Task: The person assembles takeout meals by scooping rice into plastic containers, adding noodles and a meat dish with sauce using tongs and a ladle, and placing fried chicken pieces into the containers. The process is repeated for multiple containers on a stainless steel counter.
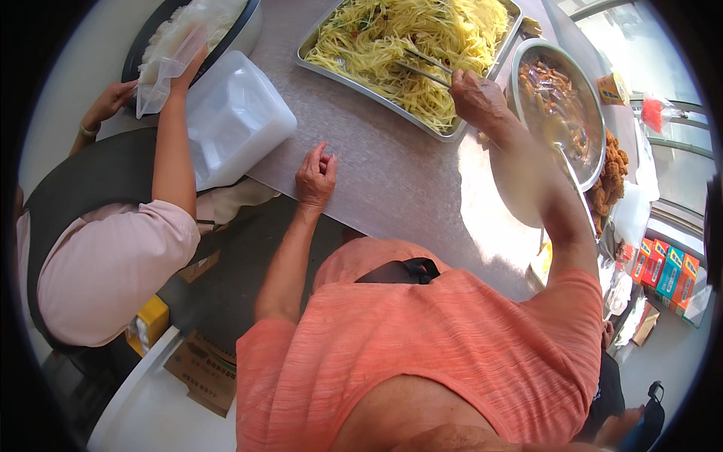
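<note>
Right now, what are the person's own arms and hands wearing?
Both arms are bare below short orange sleeves of a slubby knit top. The left hand and right hand wear no gloves, and no rings, watch or bracelet show on either wrist.

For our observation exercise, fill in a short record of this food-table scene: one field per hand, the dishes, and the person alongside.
right hand: right hand grips metal tongs reaching into the noodles
left hand: left hand rests loosely curled on the steel table, holding nothing
dishes: rectangular tray of yellow noodles; round bowl of saucy food with a ladle; fried pieces beside it
alongside: co-worker's hand holds a clear plastic bag by stacked white containers
</note>
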Available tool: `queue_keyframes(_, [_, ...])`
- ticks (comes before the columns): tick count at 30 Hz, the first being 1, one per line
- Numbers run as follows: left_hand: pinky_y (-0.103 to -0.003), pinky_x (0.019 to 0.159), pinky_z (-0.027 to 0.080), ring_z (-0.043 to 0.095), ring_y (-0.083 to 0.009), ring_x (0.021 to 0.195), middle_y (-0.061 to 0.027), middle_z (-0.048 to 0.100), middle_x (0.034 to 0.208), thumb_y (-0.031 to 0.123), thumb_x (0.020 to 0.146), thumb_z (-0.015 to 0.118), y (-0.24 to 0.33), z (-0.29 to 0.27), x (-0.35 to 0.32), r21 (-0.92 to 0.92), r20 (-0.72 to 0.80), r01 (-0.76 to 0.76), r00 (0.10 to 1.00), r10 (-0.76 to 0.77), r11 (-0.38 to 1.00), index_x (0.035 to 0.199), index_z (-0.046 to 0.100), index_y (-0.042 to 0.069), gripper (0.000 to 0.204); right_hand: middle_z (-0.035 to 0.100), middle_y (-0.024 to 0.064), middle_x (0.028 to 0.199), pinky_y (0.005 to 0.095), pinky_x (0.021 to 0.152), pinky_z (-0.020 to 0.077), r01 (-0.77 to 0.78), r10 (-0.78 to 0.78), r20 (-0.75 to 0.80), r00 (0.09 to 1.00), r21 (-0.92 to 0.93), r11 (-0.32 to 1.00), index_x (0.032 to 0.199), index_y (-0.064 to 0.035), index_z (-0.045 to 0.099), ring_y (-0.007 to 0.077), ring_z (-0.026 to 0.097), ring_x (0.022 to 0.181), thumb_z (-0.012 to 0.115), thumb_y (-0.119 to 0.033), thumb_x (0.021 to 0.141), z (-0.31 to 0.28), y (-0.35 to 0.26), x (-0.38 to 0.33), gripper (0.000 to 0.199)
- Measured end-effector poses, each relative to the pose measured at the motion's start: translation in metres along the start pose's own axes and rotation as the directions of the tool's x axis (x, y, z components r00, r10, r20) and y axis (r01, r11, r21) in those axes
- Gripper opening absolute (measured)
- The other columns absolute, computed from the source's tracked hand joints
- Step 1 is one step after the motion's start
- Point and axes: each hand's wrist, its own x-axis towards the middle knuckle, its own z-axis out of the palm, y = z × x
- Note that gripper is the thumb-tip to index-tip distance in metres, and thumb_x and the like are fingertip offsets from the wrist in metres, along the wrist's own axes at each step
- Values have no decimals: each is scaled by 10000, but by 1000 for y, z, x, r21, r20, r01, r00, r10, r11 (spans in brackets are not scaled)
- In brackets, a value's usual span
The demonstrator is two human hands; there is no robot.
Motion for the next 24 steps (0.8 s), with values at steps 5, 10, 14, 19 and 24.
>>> queue_keyframes(5, [-316, 544, 482, 562, -193, 564, -67, 575, 719, 121, 798, 643, -3, -4, -3, 24, -2, 12, 1000, -12, 1000, 1099, 557, 21, 328, 624, 229, 836, 437, 661, 521, -54, 54, 2, 999, 79, 995, 913, 54, 558, 375, 643, 766, 563, -237, 859, -52, 13, 36, 296])
queue_keyframes(10, [-313, 541, 484, 559, -193, 557, -66, 575, 718, 120, 800, 643, -4, -3, -4, -1, -6, 35, 999, -35, 999, 1101, 554, 17, 330, 637, 180, 765, 413, 619, 528, 48, -50, -15, 999, -79, 996, 818, 14, 609, 322, 652, 743, 537, -136, 835, -67, -4, 126, 167])
queue_keyframes(14, [-306, 526, 482, 557, -188, 549, -66, 575, 715, 122, 801, 645, 0, -3, -1, -18, -16, 21, 1000, -21, 1000, 1100, 555, 20, 329, 630, 171, 768, 400, 626, 529, 277, -295, -44, 954, -236, 931, 787, 9, 607, 311, 646, 742, 492, -94, 850, -38, 8, 200, 166])
queue_keyframes(19, [-298, 551, 478, 538, -168, 570, -61, 571, 723, 122, 817, 635, 0, -4, -4, -13, -13, 64, 998, -64, 998, 1104, 562, 24, 312, 636, 163, 756, 411, 619, 533, 584, -654, -84, 752, -377, 719, 709, 0, 608, 303, 652, 725, 501, -62, 820, -11, 14, 230, 166])
queue_keyframes(24, [-317, 529, 485, 562, -194, 551, -66, 579, 718, 134, 807, 638, -2, -5, -3, 11, -32, 30, 999, -30, 999, 1083, 561, 24, 306, 645, 149, 726, 407, 592, 534, 481, -472, 95, 876, -235, 845, 732, -25, 622, 294, 660, 698, 539, -85, 798, -33, -8, 163, 122])
